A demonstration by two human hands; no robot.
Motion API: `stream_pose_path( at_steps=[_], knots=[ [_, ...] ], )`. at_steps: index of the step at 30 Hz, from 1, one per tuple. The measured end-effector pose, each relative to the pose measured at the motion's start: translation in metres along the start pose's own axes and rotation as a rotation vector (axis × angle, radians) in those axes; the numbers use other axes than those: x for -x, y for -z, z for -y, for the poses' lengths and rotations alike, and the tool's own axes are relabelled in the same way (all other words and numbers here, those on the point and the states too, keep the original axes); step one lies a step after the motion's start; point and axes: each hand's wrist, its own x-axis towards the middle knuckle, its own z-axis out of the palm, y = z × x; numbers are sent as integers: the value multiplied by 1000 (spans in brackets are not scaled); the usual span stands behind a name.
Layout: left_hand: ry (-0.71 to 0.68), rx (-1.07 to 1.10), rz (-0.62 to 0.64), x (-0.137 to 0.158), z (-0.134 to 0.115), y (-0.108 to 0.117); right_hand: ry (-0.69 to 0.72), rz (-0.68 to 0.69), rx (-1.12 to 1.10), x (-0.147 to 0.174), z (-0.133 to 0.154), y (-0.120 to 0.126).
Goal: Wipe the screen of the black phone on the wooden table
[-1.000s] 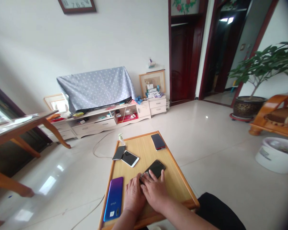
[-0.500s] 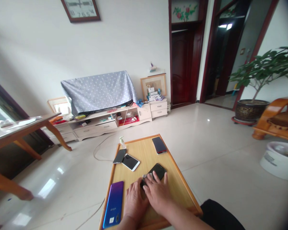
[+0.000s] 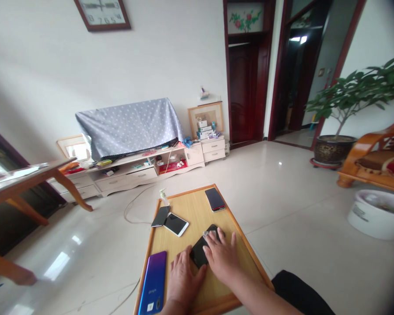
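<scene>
**Two hands on a black phone at a low wooden surface**

A black phone (image 3: 202,250) lies flat and at a slant near the middle of the small wooden surface (image 3: 243,256), its far end pointing up and to the right. The right hand (image 3: 223,258) rests palm down over the phone's right side, its fingers (image 3: 212,238) spread narrowly and lying flat along the dark face; something small and pale shows at the fingertips, too small to make out. These fingers press on the phone rather than close around it. The left hand (image 3: 183,280) lies palm down just beside the phone's near left edge, fingers loosely together and extended, the thumb reaching toward the phone's corner; whether it touches the phone I cannot tell.

Just left of the left hand, a blue and purple phone (image 3: 153,283) lies back up along the near left edge. Farther away, at the left side, a white phone (image 3: 176,223) lies face up with a dark phone (image 3: 160,216) touching its left side and reaching past the rim. A small spray bottle (image 3: 164,197) stands at the far left corner. A phone with a red edge (image 3: 215,199) lies near the far right corner, well apart from the hands.

A pale cable (image 3: 134,205) trails across the tiled floor beyond the far left corner. A dark trouser leg (image 3: 298,293) shows at the lower right.
</scene>
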Motion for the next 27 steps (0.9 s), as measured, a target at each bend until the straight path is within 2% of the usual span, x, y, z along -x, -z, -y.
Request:
stream_pose_path(
  at_steps=[2, 4, 8, 11, 17, 21, 27],
  knots=[
    [-6, 5, -5, -1, 1, -1, 68, -8, -28, 12, 4, -4],
    [-13, 7, -10, -1, 1, -1, 74, -10, -45, 14, 2, -3],
    [-26, 11, -21, 0, 0, -2, -66, -6, -22, -6, -18, 11],
    [-25, 16, -37, 0, 0, -3, -92, -9, 7, -15, -27, 16],
    [-50, 23, -39, -3, -1, -6, 4, -22, -18, 13, -20, 5],
    [-48, -13, -32, -7, -4, -9, 24, 2, -58, 25, -22, 15],
    [-92, -45, 11, -10, -7, -13, -17, 26, -21, 20, -30, 27]
  ],
)
